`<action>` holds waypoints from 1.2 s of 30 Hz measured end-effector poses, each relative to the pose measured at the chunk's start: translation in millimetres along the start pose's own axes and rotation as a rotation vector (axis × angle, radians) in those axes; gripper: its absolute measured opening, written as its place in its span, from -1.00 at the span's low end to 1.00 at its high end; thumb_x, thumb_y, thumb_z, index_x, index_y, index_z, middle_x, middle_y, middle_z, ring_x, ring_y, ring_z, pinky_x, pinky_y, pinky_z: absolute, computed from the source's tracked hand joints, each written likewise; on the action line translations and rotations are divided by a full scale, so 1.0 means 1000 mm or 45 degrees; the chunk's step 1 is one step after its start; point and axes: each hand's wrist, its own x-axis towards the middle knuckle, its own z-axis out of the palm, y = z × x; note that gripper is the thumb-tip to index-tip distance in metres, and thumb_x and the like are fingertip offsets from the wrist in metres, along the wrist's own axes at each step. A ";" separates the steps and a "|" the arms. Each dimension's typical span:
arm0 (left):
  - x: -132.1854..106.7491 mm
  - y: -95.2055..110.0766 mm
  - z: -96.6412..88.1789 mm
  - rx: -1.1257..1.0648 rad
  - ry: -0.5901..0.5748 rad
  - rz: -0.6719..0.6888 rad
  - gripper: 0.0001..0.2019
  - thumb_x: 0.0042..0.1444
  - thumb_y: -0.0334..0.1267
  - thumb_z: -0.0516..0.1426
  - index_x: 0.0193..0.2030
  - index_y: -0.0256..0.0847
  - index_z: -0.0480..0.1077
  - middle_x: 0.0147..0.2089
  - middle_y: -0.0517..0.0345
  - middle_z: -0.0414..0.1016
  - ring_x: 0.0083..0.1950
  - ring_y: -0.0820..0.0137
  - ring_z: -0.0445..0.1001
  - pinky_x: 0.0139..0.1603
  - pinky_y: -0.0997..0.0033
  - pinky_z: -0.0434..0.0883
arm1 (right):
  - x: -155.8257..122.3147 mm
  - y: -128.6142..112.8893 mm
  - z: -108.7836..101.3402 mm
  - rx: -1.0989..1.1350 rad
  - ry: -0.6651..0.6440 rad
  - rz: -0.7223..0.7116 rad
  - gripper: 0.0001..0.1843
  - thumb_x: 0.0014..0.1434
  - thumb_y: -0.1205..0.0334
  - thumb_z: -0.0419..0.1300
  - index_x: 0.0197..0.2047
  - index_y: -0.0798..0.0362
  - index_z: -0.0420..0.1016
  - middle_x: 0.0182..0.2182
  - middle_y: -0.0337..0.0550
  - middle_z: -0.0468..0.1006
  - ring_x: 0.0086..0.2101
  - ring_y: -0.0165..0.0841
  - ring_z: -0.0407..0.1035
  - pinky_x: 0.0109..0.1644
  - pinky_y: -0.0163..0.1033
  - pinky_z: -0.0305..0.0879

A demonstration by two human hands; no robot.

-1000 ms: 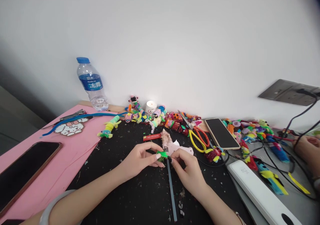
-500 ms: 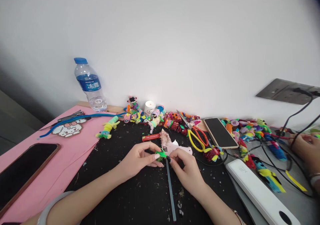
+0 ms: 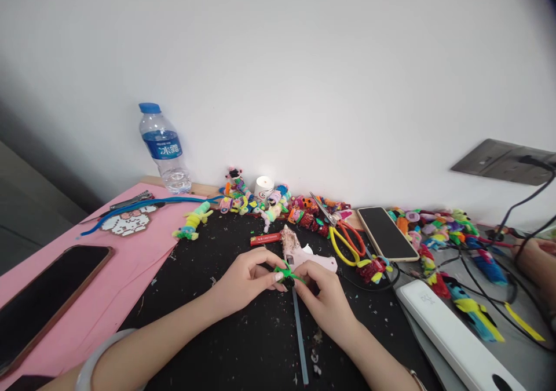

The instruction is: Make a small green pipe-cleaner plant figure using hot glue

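A small bright green fuzzy piece [image 3: 286, 272], which looks like pipe cleaner, is pinched between both hands over the black mat. My left hand [image 3: 254, 276] is closed on its left side, thumb on top. From the right, my right hand [image 3: 324, 287] pinches its other end with thumb and forefinger. The fingers hide part of the piece, so its full shape cannot be made out. Just beyond my hands lies a pale pink glue gun [image 3: 310, 259] with a crusted nozzle. A translucent glue stick [image 3: 299, 339] lies below my fingers.
Scissors [image 3: 343, 234], a red lighter [image 3: 266, 239] and a phone [image 3: 388, 233] lie behind my hands. Several pipe-cleaner figures [image 3: 237, 203] line the wall. A water bottle [image 3: 165, 150] stands left. At right are a white power bank [image 3: 452, 333], cables and another person's hand [image 3: 536, 260].
The green piece has turned in my fingers, and a strand now stretches toward my right hand. The whole view has shifted slightly, moving the scene a little to the right.
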 end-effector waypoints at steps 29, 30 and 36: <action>-0.001 0.003 -0.001 0.177 0.141 0.138 -0.90 0.04 -0.29 0.12 -0.29 -0.20 0.44 -0.25 0.12 0.36 -0.31 0.38 0.49 -0.27 0.42 0.44 | -0.007 -0.008 -0.005 0.004 -0.121 -0.209 -0.90 0.18 0.33 0.01 -0.32 0.04 0.33 -0.49 -0.24 0.32 -0.48 -0.40 0.22 -0.40 -0.32 0.15; 0.001 0.003 -0.003 0.080 0.147 0.092 -0.89 0.04 -0.28 0.13 -0.28 -0.21 0.42 -0.24 0.12 0.38 -0.29 0.35 0.51 -0.22 0.37 0.45 | -0.006 -0.007 -0.007 0.003 -0.085 -0.195 -0.88 0.19 0.34 -0.01 -0.30 0.03 0.33 -0.47 -0.22 0.35 -0.45 -0.39 0.25 -0.36 -0.31 0.17; 0.005 0.003 -0.009 -0.220 0.226 -0.023 -0.85 0.01 -0.28 0.17 -0.25 -0.23 0.35 -0.21 0.13 0.45 -0.29 0.34 0.53 -0.16 0.27 0.46 | 0.003 0.008 -0.013 -0.338 0.279 -0.040 -0.75 0.07 0.43 0.01 -0.17 0.03 0.34 -0.18 -0.06 0.38 -0.14 -0.22 0.27 -0.08 -0.13 0.20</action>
